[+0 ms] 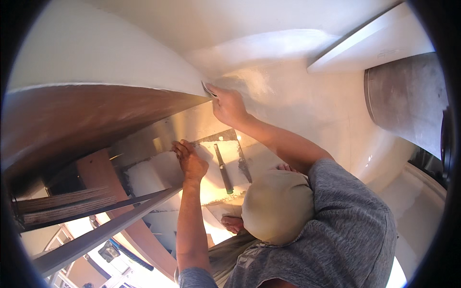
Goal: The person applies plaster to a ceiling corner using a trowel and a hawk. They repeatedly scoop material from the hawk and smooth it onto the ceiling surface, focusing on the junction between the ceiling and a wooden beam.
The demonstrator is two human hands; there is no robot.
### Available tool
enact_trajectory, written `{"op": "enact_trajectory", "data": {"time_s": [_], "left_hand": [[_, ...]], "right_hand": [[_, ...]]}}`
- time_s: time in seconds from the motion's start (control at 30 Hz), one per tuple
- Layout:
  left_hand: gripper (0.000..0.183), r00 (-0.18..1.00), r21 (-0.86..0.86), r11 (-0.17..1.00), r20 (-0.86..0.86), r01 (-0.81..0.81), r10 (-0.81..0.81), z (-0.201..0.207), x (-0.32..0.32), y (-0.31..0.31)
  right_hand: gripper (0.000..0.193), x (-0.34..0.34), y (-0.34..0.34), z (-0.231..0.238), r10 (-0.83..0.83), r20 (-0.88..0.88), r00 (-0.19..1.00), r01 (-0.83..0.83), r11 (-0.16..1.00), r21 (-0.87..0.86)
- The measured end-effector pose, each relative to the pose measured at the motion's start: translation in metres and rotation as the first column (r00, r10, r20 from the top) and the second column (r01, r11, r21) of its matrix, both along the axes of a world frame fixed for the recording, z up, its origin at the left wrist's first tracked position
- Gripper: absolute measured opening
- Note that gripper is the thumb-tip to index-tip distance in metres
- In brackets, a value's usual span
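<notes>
Right hand [229, 106] pressing putty knife [208, 90] at wall [297, 101] edge, left hand [191, 161] on board [163, 170]

One head-worn fisheye view – looking close along a white wall [307, 105] – edges bent, rim dark

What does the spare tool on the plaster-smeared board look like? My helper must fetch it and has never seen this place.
Below the white wall, the left hand holds a flat board smeared with white plaster. On it lies a slim dark tool with a green end to its grip; unlike the small blade in the right hand, nobody holds it.
</notes>
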State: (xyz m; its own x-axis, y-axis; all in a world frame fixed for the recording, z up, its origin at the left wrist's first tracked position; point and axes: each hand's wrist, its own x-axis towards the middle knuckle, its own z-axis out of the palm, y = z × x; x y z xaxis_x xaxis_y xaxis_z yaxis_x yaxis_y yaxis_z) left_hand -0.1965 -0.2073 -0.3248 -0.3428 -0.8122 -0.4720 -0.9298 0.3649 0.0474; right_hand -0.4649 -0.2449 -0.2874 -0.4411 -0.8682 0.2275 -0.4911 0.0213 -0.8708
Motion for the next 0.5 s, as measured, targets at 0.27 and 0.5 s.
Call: {"op": "enact_trajectory", "data": {"time_s": [0.27,0.5], "left_hand": [[0.089,1.0,0.024,1.0,-0.001,0.008,-0.008,0.01,-0.004,-0.003],[0.088,1.0,0.039,0.999,0.024,-0.004,0.003,0.008,-0.007,-0.004]], "right_hand": [[0.046,-0.004,0.0,0.011,0.023,-0.002,1.0,-0.023,1.0,-0.02],[0.048,-0.006,0.001,0.017,0.026,-0.055,0.998,-0.027,0.999,-0.02]]}}
